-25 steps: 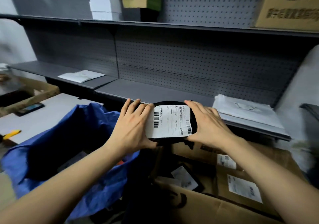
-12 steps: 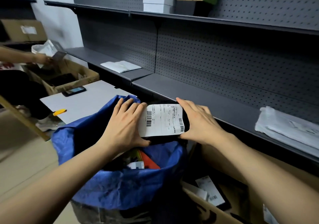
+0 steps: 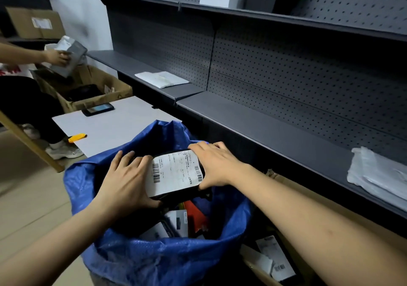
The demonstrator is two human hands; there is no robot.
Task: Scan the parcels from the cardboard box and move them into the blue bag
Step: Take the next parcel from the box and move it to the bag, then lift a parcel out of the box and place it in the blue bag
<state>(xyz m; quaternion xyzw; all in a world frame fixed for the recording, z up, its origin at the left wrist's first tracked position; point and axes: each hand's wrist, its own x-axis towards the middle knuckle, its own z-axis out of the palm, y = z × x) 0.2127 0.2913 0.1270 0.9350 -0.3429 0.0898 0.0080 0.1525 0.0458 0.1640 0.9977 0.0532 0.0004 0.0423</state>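
Flat black rounded-rectangle parcel, glossy white barcode label up, long axis left-right, was over the crinkled woven blue bag mouth, left hand and right hand fingers clamped on its ends.

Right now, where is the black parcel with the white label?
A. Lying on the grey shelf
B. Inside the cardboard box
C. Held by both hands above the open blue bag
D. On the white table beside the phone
C: the left hand and right hand grip the black parcel over the blue bag mouth.

Black parcel (white label up), over blue bag
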